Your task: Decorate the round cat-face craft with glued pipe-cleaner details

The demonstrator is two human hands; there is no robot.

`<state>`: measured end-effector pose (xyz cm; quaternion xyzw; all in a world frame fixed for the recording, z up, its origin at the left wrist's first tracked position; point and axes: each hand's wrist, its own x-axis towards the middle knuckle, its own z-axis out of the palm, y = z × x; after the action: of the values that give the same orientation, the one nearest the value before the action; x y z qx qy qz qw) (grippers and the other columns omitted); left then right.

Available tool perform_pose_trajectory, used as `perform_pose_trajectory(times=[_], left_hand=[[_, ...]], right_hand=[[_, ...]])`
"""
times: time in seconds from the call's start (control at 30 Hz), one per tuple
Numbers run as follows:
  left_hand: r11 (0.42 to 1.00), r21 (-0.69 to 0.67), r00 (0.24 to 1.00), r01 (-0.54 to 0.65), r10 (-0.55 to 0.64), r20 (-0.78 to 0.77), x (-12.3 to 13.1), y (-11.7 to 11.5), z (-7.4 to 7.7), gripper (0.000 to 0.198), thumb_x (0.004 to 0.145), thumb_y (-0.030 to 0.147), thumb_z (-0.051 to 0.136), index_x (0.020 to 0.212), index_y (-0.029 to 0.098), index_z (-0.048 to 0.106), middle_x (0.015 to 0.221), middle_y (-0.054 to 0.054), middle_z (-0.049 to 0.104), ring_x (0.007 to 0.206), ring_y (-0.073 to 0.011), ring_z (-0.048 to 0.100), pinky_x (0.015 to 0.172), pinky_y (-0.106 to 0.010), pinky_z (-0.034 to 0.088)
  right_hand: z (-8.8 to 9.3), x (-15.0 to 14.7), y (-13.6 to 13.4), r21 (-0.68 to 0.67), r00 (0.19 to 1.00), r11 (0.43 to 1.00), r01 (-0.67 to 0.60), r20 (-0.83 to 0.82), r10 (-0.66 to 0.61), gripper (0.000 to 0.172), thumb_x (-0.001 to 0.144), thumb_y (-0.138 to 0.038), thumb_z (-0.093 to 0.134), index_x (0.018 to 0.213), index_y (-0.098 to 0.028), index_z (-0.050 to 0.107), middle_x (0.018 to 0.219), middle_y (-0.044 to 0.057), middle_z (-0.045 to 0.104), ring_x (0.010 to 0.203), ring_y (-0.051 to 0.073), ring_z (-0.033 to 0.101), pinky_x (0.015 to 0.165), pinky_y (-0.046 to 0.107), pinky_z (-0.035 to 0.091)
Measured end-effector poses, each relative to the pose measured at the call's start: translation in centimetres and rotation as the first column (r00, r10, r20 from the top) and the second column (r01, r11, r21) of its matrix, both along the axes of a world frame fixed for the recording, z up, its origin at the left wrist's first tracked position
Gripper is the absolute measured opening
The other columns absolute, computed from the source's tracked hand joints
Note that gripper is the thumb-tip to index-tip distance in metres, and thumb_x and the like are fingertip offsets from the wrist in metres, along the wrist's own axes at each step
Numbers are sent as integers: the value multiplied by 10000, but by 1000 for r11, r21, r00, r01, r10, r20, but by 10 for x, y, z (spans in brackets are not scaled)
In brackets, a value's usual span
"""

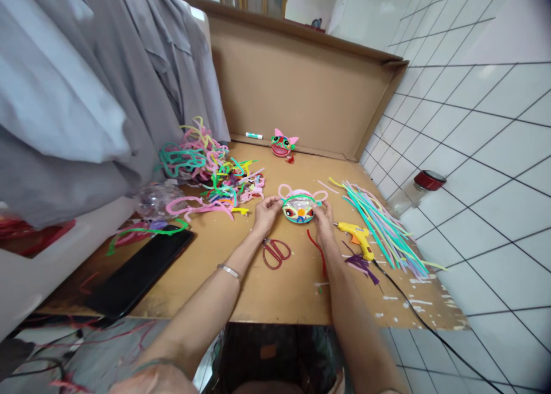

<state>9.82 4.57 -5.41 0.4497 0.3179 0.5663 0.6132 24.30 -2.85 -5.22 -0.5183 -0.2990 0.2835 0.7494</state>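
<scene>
A small round craft face [298, 209] with painted eyes, a green pipe-cleaner rim and pink pipe-cleaner ears lies on the brown cardboard work surface [258, 291]. My left hand [266, 209] pinches its left edge and my right hand [323, 215] holds its right edge. A silver bracelet sits on my left wrist. Red scissors [276, 251] lie just in front of my left hand. A yellow glue gun [357, 236] rests right of my right hand, its black cord trailing off the surface.
A tangle of coloured pipe cleaners [210, 173] lies at the left, a straight bundle [381, 225] at the right. A finished craft face [282, 144] and a glue stick [253, 135] sit by the cardboard back wall. A black phone [142, 270] lies front left; a red-lidded jar [419, 186] stands on the tiles.
</scene>
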Motion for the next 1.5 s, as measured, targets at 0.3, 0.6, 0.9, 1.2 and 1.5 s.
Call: perform_pose_trajectory(times=[0.3,0.6,0.9,1.2,1.5], left_hand=[[1000,16,1000,20,-20,15,1,1,-1,268,574,335,783,733,161,657,720,-9,672,684,-126,590,747,-276,466],[999,18,999,33,-33,26,1,2,-2,290,549,349,804,732,161,680,729,-13,693,664,-127,589,722,-273,477],[1000,6,1000,21,-21,3,1,3,-1,189,588,285,774,695,158,684,712,-18,686,652,-136,591,714,-283,474],[996,-83,999,11,-8,35,2,1,3,149,559,215,747,666,148,669,648,15,650,603,-99,539,680,-247,438],[998,-56,999,30,-28,43,1,1,5,180,557,248,758,671,151,658,656,11,653,620,-104,546,680,-244,445]], right_hand=[[15,-17,-8,64,989,987,-146,41,143,871,486,-289,859,1257,-269,454,1077,25,689,922,185,666,884,367,533],[16,-16,-6,27,992,993,-114,51,112,924,478,-286,868,1297,-239,441,1130,64,677,954,200,664,902,384,524],[10,-11,-4,1,987,991,-134,92,133,881,519,-282,861,1290,-248,436,1093,39,680,947,186,661,934,404,504],[5,-9,-4,-17,982,992,-123,145,124,821,536,-304,849,1255,-258,455,1100,29,658,983,192,645,990,450,463],[6,-12,-4,-11,983,994,-109,147,110,817,533,-321,849,1245,-258,453,1106,35,659,946,186,650,943,429,501]])
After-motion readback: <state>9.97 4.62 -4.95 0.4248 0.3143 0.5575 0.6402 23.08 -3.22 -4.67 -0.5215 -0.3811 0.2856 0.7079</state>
